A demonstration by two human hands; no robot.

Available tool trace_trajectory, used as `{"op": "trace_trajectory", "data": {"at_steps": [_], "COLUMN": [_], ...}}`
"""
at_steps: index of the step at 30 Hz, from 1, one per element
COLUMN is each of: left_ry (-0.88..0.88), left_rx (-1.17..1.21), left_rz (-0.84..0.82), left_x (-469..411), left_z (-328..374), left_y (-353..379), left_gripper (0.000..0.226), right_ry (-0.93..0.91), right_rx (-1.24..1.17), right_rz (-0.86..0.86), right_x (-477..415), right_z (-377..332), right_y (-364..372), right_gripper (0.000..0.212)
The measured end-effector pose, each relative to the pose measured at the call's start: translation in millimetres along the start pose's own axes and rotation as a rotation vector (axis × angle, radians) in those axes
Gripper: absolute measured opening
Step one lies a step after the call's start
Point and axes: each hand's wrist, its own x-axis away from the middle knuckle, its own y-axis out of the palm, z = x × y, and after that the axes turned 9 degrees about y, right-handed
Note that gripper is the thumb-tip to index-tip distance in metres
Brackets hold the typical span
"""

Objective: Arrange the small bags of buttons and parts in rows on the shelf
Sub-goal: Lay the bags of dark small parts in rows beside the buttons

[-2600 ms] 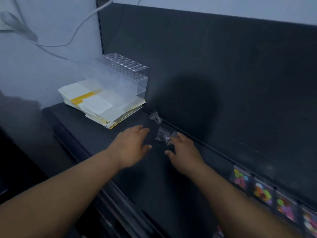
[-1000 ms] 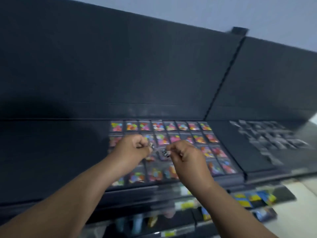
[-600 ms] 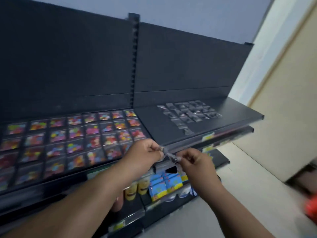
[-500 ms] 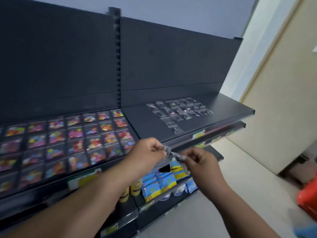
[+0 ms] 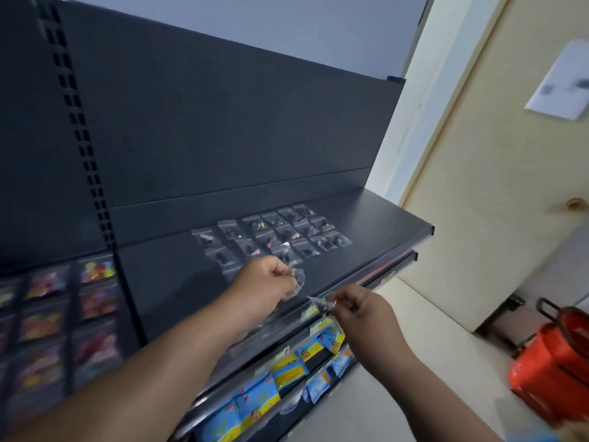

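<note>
Several small clear bags of dark parts (image 5: pixel 274 236) lie in rows on the dark shelf (image 5: pixel 376 224). My left hand (image 5: pixel 267 282) hovers just in front of those rows, fingers closed on a crumpled clear bag (image 5: pixel 298 282). My right hand (image 5: pixel 360 309) is lower and to the right, over the shelf's front edge, pinching another small clear bag (image 5: pixel 320 303) by its corner. The two hands are apart. Bags of coloured buttons (image 5: pixel 95 272) fill the shelf section to the left.
Blue and yellow packets (image 5: pixel 287 374) hang on the lower shelf below my hands. An orange basket (image 5: pixel 554 362) sits on the floor at the right, near a cream door (image 5: pixel 497 186). A slotted upright (image 5: pixel 79 132) divides the shelf sections.
I picked up bags at the far left and carried them right, past the button bags. My hands, joined before, have now separated, each with its own bag, over the parts section.
</note>
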Motion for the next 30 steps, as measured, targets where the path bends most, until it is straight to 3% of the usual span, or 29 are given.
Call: {"op": "trace_trajectory", "data": {"at_steps": [4, 11, 16, 22, 25, 30], "left_ry": [-0.097, -0.325, -0.301, -0.263, -0.253, -0.271], "left_rx": [0.133, 0.503, 0.454, 0.446, 0.443, 0.465], "left_rz": [-0.006, 0.12, 0.451, 0.869, 0.984, 1.044], "left_x": [-41, -73, -63, -25, -11, 1], "left_z": [7, -11, -24, -25, -21, -17], "left_y": [3, -28, -49, -50, -43, -39], "left_gripper": [0.009, 0.017, 0.004, 0.015, 0.016, 0.009], "right_ry": [-0.026, -0.18, -0.405, -0.699, -0.742, -0.714], "right_rx": [0.022, -0.067, -0.032, 0.094, 0.082, -0.001], "right_rz": [0.01, -0.221, -0.463, -0.652, -0.774, -0.939], "right_x": [-49, -120, -154, -166, -159, -145], "right_z": [3, -11, -28, -62, -76, -90], "right_y": [0, 37, 83, 130, 149, 152], "right_gripper": [0.023, 0.019, 0.031, 0.013, 0.012, 0.031]}}
